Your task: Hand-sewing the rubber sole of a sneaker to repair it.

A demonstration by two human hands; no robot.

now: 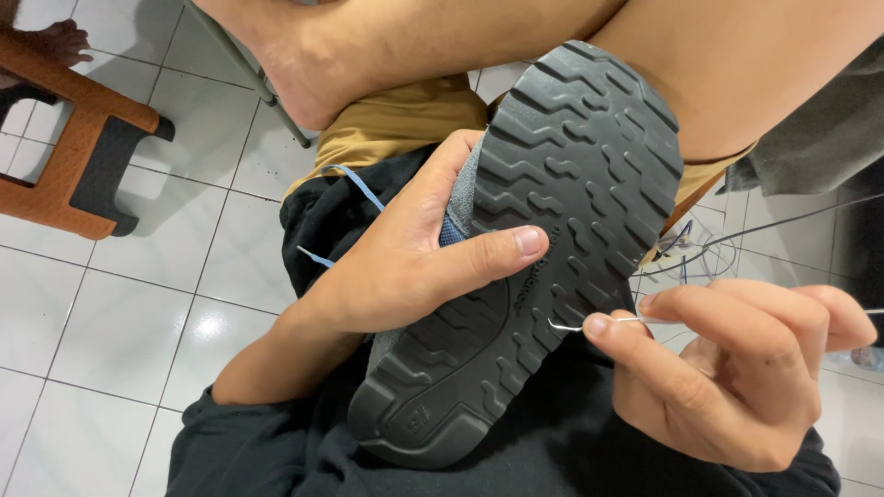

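My left hand [419, 262] grips a shoe with its dark grey treaded sole [552, 193] turned up; the thumb lies across the sole and the fingers wrap the grey-blue upper. A blue lace [361, 187] hangs from the shoe by my wrist. My right hand [737, 368] pinches a curved metal needle [571, 325] between thumb and forefinger. The needle's hooked tip touches the right edge of the sole. A thin thread [783, 221] runs off from the needle hand toward the upper right.
The shoe rests on my lap in black cloth [552, 442]. Bare legs and mustard shorts [396, 129] lie above it. A brown wooden stool [78, 138] stands at the upper left on the white tiled floor [138, 322]. Loose threads [686, 248] lie at the right.
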